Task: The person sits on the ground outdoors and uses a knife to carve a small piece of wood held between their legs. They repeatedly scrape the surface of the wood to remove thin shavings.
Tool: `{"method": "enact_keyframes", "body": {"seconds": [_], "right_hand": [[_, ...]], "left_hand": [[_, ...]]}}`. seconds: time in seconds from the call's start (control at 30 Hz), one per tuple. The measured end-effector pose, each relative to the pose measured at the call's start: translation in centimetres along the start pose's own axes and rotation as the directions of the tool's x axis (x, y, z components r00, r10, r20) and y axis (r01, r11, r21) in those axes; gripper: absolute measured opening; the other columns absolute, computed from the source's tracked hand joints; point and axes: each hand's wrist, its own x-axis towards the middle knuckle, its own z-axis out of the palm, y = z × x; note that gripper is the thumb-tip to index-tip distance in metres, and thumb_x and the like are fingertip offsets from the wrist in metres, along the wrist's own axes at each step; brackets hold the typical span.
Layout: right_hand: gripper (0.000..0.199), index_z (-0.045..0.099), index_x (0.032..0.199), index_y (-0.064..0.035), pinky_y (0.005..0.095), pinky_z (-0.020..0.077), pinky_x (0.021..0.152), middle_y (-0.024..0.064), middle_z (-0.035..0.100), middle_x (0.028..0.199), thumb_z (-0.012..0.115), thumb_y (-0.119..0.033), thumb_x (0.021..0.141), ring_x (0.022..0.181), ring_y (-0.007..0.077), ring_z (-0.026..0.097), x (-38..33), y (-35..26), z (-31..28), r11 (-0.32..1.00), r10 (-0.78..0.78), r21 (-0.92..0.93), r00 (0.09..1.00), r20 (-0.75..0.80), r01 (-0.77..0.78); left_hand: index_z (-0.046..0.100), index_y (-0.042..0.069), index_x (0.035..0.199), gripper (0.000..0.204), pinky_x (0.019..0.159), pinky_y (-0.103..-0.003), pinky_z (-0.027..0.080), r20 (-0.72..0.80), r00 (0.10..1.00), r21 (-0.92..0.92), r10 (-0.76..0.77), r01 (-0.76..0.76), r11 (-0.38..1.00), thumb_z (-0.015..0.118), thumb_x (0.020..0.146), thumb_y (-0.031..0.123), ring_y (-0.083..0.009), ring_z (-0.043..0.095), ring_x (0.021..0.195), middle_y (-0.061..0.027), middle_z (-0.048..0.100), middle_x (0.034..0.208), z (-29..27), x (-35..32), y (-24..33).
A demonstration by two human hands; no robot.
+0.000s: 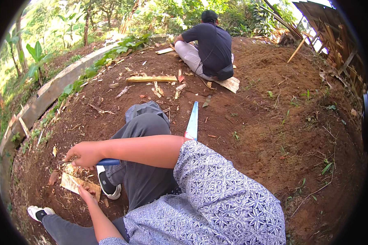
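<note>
Right hand (85, 154) clenched round blue-handled tool (108, 162), left hand (87, 193) pressing flat wood offcut (75, 182) (splintery, pale)

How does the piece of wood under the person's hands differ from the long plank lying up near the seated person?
The small wood piece is short, pale and wide; the long plank is narrow and yellowish. The small piece is pressed down by the left hand, with the right hand working a blue-handled tool over it; the plank lies untouched. Both rest on bare reddish soil.
</note>
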Motion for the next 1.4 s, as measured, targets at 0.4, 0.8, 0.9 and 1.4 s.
{"method": "enact_keyframes", "body": {"seconds": [0.4,0.8,0.9,1.4], "right_hand": [[0.042,0.054,0.141,-0.0066,0.0378,0.0585,0.059,0.0143,0.072,0.083,0.052,-0.013,0.100,0.057,0.0218,0.070,-3.5,1.9,1.7,0.999,-0.006,0.047,0.988,-0.157,0.014],[0.037,0.066,0.127,-0.0061,0.0457,0.0540,0.080,0.0208,0.072,0.094,0.059,-0.016,0.093,0.091,0.0359,0.071,-2.4,2.7,2.8,0.979,-0.124,-0.179,0.979,-0.165,0.094],[0.037,0.066,0.127,-0.0060,0.0464,0.0533,0.080,0.0204,0.073,0.095,0.059,-0.016,0.092,0.091,0.0362,0.070,-2.1,2.3,3.1,0.980,-0.157,-0.145,0.976,-0.148,0.135],[0.035,0.067,0.126,-0.0079,0.0464,0.0535,0.077,0.0191,0.073,0.092,0.058,-0.018,0.093,0.086,0.0367,0.071,-2.8,1.8,3.9,0.982,-0.177,-0.099,0.973,-0.145,0.163]], "left_hand": [[0.061,0.016,0.126,0.044,0.045,-0.027,0.033,0.117,0.982,0.035,-0.147,0.144,0.989,0.039,0.103,0.047,-0.0085,0.035,0.051,0.0057,0.041,0.072,0.3,-0.3,-0.1],[0.058,0.014,0.117,0.030,0.047,-0.025,0.040,0.046,0.998,0.056,-0.032,0.030,0.998,0.050,0.101,0.038,-0.0100,0.044,0.056,0.0006,0.044,0.076,1.3,-0.4,-0.5],[0.056,0.013,0.111,0.027,0.047,-0.024,0.038,0.039,0.999,-0.020,-0.029,0.029,0.999,0.048,0.103,0.038,-0.0088,0.046,0.056,0.0010,0.051,0.080,1.5,0.1,-0.3],[0.056,0.009,0.111,0.035,0.039,-0.023,0.035,0.093,0.994,-0.230,-0.057,0.078,0.970,0.045,0.107,0.042,-0.0082,0.050,0.050,-0.0018,0.061,0.079,3.9,-0.2,0.0]]}}
